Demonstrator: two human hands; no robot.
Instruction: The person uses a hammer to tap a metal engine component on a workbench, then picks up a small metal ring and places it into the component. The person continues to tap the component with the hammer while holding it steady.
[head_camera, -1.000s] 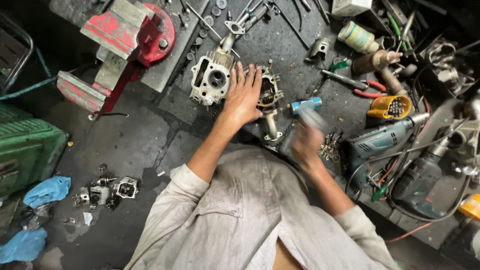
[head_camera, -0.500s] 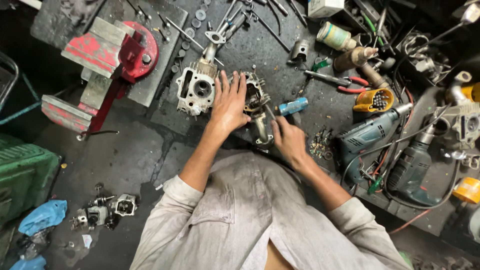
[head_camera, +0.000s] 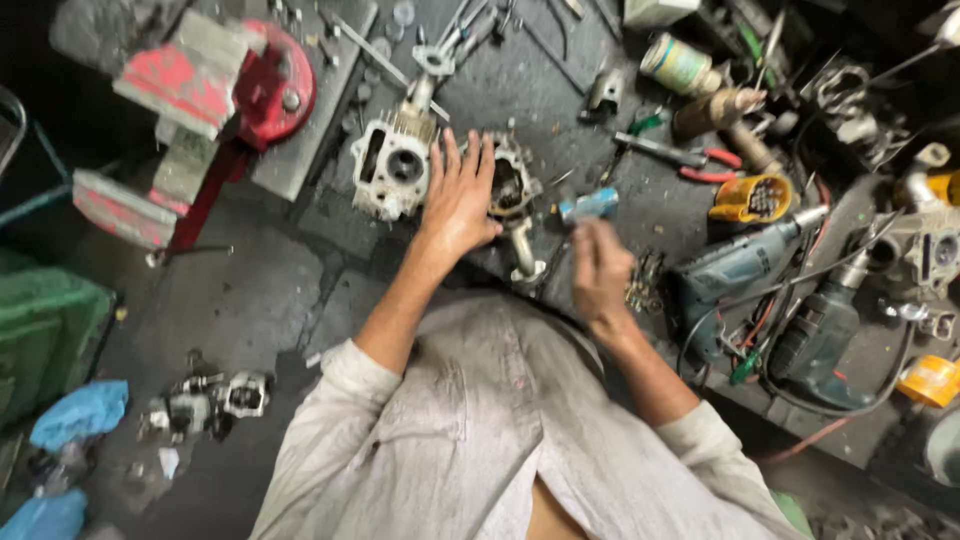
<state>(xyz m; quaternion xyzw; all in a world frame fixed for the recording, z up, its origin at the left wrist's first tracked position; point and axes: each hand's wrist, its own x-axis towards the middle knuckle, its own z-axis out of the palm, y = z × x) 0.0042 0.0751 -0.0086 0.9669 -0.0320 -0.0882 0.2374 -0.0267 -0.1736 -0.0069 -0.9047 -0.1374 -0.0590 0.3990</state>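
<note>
Dark, greasy desk (head_camera: 560, 90) crowded with tools and engine parts. Red bench vise (head_camera: 215, 95) at far left, out of reach of both hands. Two power drills (head_camera: 740, 270) lying on their sides at right among tangled cords, well apart from the work. Pale metal cylinder head (head_camera: 392, 170) just left of the left hand, touching or nearly touching it; cannot tell which. Dark engine part (head_camera: 512, 190) with bent pipe pointing toward the body, lying centre of desk, straight ahead of the torso. Looked grimy, blackened, with round opening facing up and uneven cast edges. Left hand (head_camera: 458, 200) pressed flat on its left side, fingers spread wide, not wrapped round anything; likely placed so to pin the part against the desk. Right hand (head_camera: 598, 270) raised just right of the part, blurred, grip closed round a blue-handled tool (head_camera: 590, 206); tip hidden by blur, kind of tool not clear. Held upright near the part's right edge, seemingly ready to work on it. Yellow container (head_camera: 750, 198) of small bits farther right. Pliers with red handles (head_camera: 700, 160) beyond it. Small carburettor-like parts (head_camera: 215, 400) on the floor at lower left.
</note>
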